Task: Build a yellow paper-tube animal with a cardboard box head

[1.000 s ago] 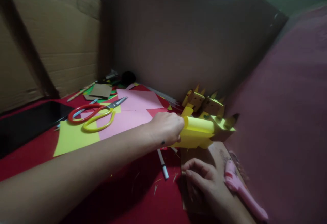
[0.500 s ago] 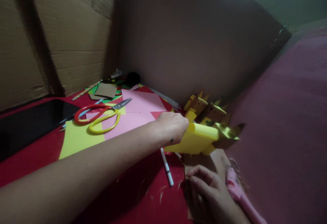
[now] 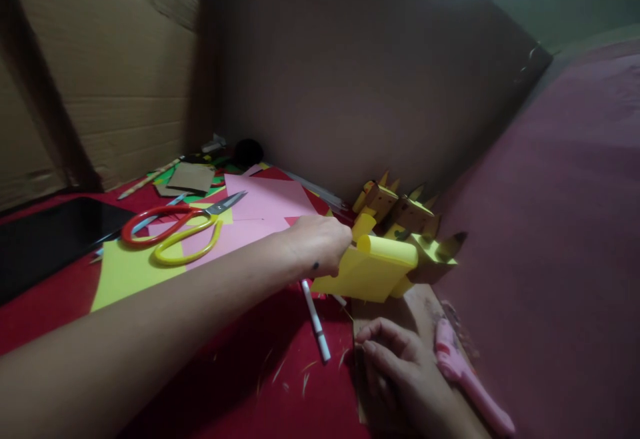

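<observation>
Yellow paper, partly curled into a roll at its far edge, is off the table, held just above the red surface beside the paper-and-cardboard figures. Left hand is pinched onto its near-left edge, arm reaching across from the left; the pinch at one edge lets the rest of the sheet hang free, so the curl stays open rather than flattened. Fingertips are hidden behind the knuckles, so exact contact can't be read.

Right hand lies with fingers curled loosely on the brown cardboard piece below the sheet, pressing or resting on it and holding nothing that I can see. Looks like it's steadying the board as a base.

Pink glue gun lies just beside the right hand, on its outer side, within reach. White marker lies on the red surface under the left wrist. Red-and-yellow scissors sit on pink and yellow sheets, well apart to the left; dark tablet further left.

Versus half a second ago: the sheet's roll is more visible and looser, its top edge curled up toward the camera. The left hand's pinch and the right hand's place on the cardboard are unchanged. Camera has shifted slightly, so everything sits a bit left and up.
</observation>
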The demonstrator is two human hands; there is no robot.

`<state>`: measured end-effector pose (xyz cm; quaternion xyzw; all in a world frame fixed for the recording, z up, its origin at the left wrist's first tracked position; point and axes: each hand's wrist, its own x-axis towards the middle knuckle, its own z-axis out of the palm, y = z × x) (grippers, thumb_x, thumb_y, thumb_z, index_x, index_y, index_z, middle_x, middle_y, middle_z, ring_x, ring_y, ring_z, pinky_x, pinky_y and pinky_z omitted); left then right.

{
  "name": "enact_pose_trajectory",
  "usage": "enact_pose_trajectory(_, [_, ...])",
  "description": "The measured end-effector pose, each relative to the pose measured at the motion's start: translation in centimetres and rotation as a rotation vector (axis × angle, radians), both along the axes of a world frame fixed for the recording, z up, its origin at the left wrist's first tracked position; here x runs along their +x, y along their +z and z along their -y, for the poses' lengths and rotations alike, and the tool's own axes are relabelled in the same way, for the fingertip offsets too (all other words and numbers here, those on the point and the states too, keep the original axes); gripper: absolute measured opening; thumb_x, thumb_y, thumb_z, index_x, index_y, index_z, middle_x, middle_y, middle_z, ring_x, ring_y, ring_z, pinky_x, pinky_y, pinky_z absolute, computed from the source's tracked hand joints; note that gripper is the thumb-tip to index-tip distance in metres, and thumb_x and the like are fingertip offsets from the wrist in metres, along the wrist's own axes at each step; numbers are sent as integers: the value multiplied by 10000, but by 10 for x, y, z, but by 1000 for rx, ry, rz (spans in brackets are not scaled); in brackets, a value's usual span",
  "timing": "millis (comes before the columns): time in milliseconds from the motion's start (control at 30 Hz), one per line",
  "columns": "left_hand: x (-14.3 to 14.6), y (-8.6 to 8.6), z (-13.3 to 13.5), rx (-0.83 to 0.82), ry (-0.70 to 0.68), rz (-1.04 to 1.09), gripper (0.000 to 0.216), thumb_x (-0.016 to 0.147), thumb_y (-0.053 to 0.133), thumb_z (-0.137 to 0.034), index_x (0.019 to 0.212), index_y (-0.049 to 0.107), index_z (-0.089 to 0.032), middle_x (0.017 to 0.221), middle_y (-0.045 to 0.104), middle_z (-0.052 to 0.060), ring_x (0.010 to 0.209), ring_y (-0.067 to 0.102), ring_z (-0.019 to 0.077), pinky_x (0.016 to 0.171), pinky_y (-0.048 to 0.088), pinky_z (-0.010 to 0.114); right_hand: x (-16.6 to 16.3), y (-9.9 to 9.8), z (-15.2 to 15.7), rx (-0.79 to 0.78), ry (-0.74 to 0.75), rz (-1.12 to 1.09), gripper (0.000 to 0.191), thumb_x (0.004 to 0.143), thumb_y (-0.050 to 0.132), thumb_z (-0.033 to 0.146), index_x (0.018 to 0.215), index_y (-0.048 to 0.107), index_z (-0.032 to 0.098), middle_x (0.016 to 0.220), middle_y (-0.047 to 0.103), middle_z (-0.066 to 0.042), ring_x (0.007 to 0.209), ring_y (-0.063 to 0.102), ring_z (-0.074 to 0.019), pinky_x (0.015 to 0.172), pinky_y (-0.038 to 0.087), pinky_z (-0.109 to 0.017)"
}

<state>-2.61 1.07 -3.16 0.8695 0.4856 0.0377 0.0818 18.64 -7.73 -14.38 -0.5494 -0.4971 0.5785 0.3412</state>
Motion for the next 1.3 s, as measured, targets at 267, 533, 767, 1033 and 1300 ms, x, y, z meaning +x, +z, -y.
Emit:
enact_pose_trajectory(267, [0,0,-2,-23,-2,18,287,739,738,-283,985,767,-138,738,718,107,725,670,258,587,451,318,-2,-1,0,-9,-7,-39,463,657,833,540,802,598,168,558,664,6,382,454,-34,400,290,-147])
enact_pose_trajectory(533, [-1,-1,-3,-28,9,59,287,752,729,-311,976,764,-135,741,717,107,709,661,256,545,386,310,0,-2,-1,6,6,-41,429,694,813,525,819,601,173,535,646,19,384,467,-46,407,287,-162])
enact_pose_trajectory(767, [-2,-2,-5,-30,21,56,250,741,724,-329,937,753,-176,736,712,82,702,640,218,534,342,284,-2,0,-1,8,5,-21,407,689,806,494,825,605,167,595,688,-8,362,450,-45,379,256,-168])
enact_pose_trajectory(1033, [-2,1,-2,-16,30,37,200,729,700,-323,845,740,-164,683,679,63,640,604,179,485,273,270,-5,2,-1,41,26,-10,375,709,772,490,808,603,171,463,588,48,336,396,-49,372,231,-177])
enact_pose_trajectory(1300, [-4,-3,-6,-14,19,77,179,717,669,-336,762,723,-172,674,684,67,592,583,182,474,284,272,-5,0,-3,51,18,-16,312,714,743,424,817,591,171,462,586,52,308,388,-43,330,218,-160])
